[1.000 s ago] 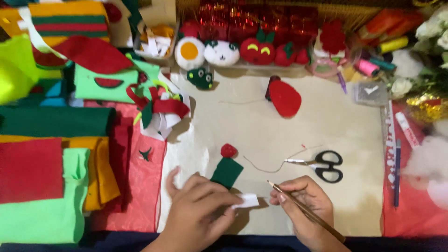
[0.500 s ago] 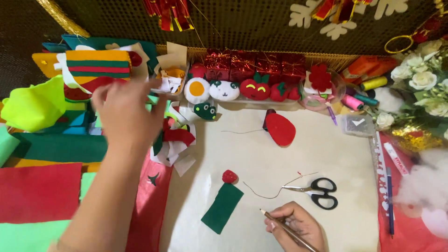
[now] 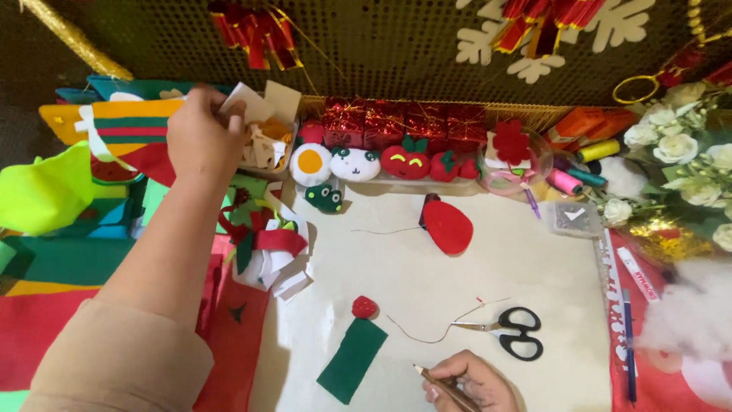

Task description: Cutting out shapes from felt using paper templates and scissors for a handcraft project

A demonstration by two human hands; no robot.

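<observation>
My left hand [image 3: 200, 136] is stretched out to the back left and pinches a pale paper piece [image 3: 245, 103] over a small box of paper cut-outs [image 3: 267, 141]. Near the front edge my right hand [image 3: 470, 381] rests on the cream sheet [image 3: 503, 267], closed around a brown pencil [image 3: 442, 385]. A dark green felt strip [image 3: 352, 358] lies left of that hand, with a small red felt strawberry [image 3: 364, 307] at its top end. Black-handled scissors [image 3: 511, 339] and a loose thread [image 3: 442, 324] lie just beyond my right hand.
Felt sheets in red, green and yellow [image 3: 46, 252] are piled at the left, with scraps [image 3: 267, 252] beside them. A row of stuffed felt figures [image 3: 381, 162] lines the back. A red felt shape [image 3: 448, 226], thread spools [image 3: 568, 181], white flowers [image 3: 686, 152] and pens [image 3: 629, 336] are at the right.
My left hand left the green felt strip near the front, rose and reached to the back left, where it now holds a paper piece. The camera tilted upward. My right hand stayed put.
</observation>
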